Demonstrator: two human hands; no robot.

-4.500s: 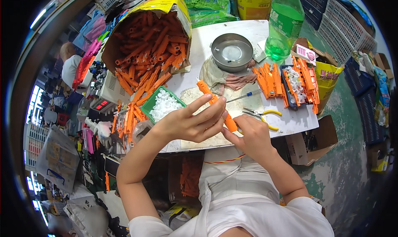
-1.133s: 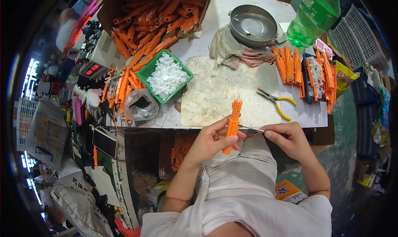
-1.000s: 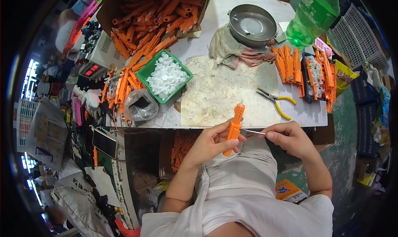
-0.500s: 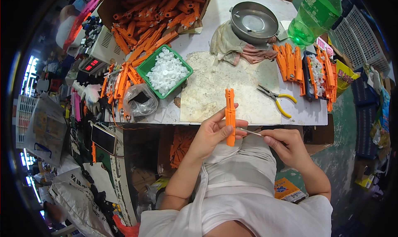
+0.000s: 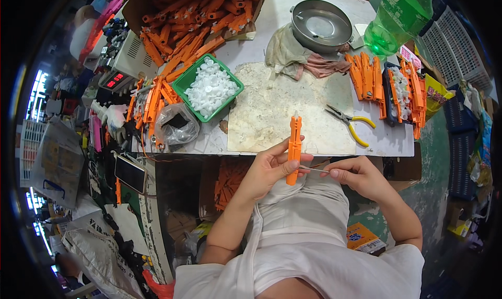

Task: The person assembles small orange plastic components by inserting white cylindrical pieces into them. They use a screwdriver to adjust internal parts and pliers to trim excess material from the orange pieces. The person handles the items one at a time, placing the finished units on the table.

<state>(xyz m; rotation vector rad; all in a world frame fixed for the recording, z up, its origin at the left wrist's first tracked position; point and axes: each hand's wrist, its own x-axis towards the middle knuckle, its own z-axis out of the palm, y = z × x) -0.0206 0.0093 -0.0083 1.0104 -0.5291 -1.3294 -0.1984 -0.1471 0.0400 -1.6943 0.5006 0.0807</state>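
Right hand (image 5: 357, 173), earlier on the orange piece (image 5: 294, 150), now holds a rod (image 5: 316, 169).

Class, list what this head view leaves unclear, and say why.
In the head view:
Right end of thin metal tool: hidden by the right hand.
Its left tip: too small.
Orange piece: partly covered by the left hand.
Top of green bottle: cut off by upper edge.

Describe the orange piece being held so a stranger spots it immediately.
Find the white table, then the left hand at its near edge. That hand grips a slim orange piece. Unlike the other orange pieces in view, this one is held, beside a thin metal tool.
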